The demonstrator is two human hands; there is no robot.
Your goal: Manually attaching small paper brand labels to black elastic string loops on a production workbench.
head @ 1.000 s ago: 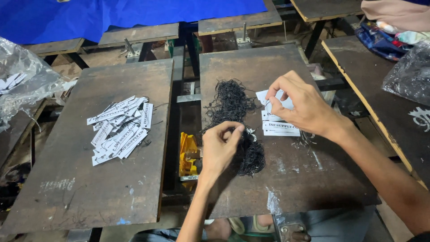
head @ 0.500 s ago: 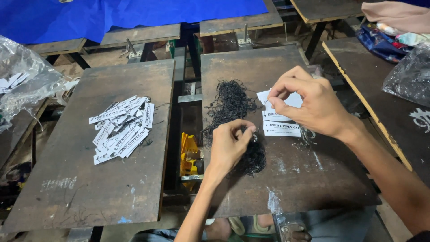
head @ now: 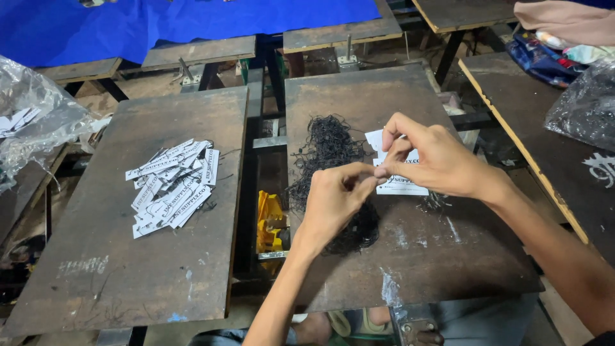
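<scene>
My left hand (head: 336,198) and my right hand (head: 432,160) meet fingertip to fingertip over the right wooden board (head: 359,102). The left fingers pinch a thin black string pulled from the tangled pile of black strings (head: 327,150) under them. My right hand pinches a white paper tag above a small stack of white printed tags (head: 397,179). Another, larger pile of white tags (head: 170,186) with strings attached lies on the left wooden board (head: 128,269).
A yellow object (head: 269,221) sits in the gap between the boards. A clear plastic bag (head: 38,122) lies at far left, a dark bag (head: 586,106) on the right table. Blue tarpaulin (head: 192,22) covers the back.
My left hand rose from the string pile and moved right with a string. My right hand came down and left, so both hands' fingertips now meet.
</scene>
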